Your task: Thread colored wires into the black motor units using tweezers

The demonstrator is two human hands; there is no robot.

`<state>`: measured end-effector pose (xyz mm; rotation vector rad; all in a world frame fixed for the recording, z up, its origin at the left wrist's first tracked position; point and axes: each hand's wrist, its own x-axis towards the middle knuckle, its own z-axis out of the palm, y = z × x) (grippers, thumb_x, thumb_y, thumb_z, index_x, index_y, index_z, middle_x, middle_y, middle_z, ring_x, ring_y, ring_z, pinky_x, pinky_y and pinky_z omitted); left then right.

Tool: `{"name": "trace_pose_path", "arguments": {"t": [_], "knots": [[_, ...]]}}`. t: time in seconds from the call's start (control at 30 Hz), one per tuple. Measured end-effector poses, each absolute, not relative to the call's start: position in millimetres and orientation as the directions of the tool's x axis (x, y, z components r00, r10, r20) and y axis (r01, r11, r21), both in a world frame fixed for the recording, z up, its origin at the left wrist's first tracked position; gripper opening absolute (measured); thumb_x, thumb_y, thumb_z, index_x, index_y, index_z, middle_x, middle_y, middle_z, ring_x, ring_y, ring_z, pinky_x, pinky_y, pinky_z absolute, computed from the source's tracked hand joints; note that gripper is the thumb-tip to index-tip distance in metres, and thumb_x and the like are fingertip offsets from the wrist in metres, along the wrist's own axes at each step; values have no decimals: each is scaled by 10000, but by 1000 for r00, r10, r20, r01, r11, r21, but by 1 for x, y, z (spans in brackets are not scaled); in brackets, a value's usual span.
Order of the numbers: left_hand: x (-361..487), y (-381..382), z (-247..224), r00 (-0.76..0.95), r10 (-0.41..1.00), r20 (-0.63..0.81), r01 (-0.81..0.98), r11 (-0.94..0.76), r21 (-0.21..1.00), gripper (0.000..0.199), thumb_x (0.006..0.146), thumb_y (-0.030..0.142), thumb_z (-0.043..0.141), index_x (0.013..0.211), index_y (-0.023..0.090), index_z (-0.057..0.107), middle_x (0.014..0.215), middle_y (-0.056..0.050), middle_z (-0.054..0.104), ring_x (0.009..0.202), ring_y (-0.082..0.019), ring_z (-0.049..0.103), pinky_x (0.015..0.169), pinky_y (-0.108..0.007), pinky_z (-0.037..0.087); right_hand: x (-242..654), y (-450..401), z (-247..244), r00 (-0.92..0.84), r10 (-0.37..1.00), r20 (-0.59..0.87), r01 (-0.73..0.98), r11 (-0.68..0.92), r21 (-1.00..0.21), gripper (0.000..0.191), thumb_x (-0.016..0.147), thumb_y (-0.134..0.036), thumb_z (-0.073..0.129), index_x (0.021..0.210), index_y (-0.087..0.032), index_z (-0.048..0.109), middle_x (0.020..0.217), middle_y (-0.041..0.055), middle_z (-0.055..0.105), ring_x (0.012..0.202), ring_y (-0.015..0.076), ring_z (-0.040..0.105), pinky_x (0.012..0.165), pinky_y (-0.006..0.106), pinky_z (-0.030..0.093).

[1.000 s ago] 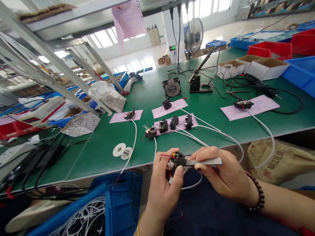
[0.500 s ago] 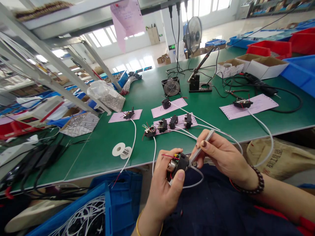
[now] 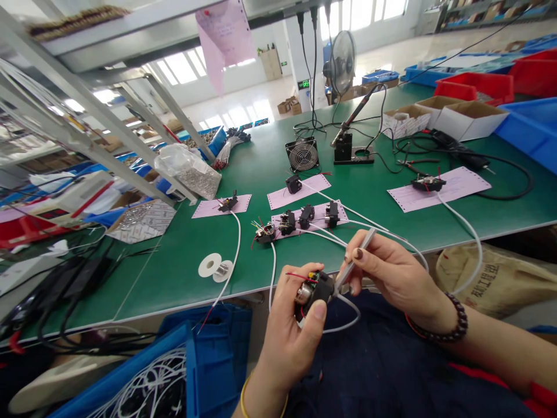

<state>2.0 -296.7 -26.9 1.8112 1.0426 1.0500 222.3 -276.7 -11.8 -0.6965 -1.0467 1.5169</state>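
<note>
My left hand is closed round a small black housing that has a round metal part, a bit of green circuit board and a red wire. A white cable loops out from its right side. In my right hand is a pair of metal tweezers, pinched between thumb and fingers and slanting down. Their tip meets the right side of the housing, by the cable; the exact contact is hidden. Similar black units with white cables lie on a pink paper sheet beyond my hands.
On the green bench are a solder spool, a small fan and a soldering iron in its stand. Another unit lies at right. A blue bin of white cables stands below the bench edge at left.
The tweezers and my right hand have shifted very slightly left. My left hand and the housing hold their place.
</note>
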Motion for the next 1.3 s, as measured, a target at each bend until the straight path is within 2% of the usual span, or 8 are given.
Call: {"name": "trace_pose_path", "arguments": {"t": [0.3,0.4,0.5,0.63,0.8,0.87,1.07,1.3], "knots": [[0,-298,-32,308,918,248,281,-337,899,432,1085,525,548,1396,248,662,1298,-92,676,1178,-285,617,1103,-428,433,221,-275,-10,-231,963,138,-404,34,-914,423,984,-569,800,911,-189,627,786,27,778,579,120,710,581,200,601],[1,-297,-34,256,939,231,305,-305,902,443,1087,526,542,1403,241,662,1338,-101,679,1206,-288,627,1118,-427,440,222,-282,-10,-150,964,218,-294,167,-941,371,1037,-535,740,930,-200,623,798,35,776,604,146,729,592,232,625],[3,-298,-35,182,962,206,344,-258,903,415,1086,505,557,1387,243,670,1369,-102,673,1208,-276,640,1068,-390,483,226,-292,-11,-54,925,375,-69,372,-926,216,1105,-413,657,1009,-221,642,843,34,775,670,160,750,642,249,636],[5,-297,-32,158,960,229,387,-274,880,381,1080,482,576,1351,239,687,1360,-105,672,1182,-268,654,1028,-380,510,227,-300,-10,-144,796,587,254,604,-756,33,1107,-276,620,1127,-253,632,964,52,800,800,189,778,728,274,626],[6,-298,-32,167,959,229,451,-281,847,361,1075,469,583,1331,234,680,1279,-98,675,1135,-254,670,983,-364,532,220,-299,-7,-301,649,699,346,758,-554,43,1115,-244,576,1148,-238,603,993,84,809,873,223,799,751,289,617],[6,-298,-32,174,957,233,458,-288,841,361,1076,463,579,1342,238,672,1272,-95,670,1127,-247,673,963,-352,537,218,-298,-8,-284,670,686,345,739,-579,34,1113,-254,587,1123,-237,614,976,72,808,836,210,792,744,280,609],[6,-297,-31,197,949,246,449,-311,838,323,1069,430,585,1304,237,692,1267,-94,676,1149,-253,668,980,-355,533,222,-294,-18,-167,895,413,144,437,-888,186,1121,-376,605,1032,-226,670,833,26,759,688,168,744,642,245,587],[6,-297,-29,194,951,240,426,-302,853,342,1061,445,594,1307,238,712,1269,-95,685,1146,-259,673,942,-343,549,223,-290,-19,-168,924,344,-3,348,-937,270,1099,-461,649,999,-212,684,819,33,749,698,175,745,670,265,615]]}}
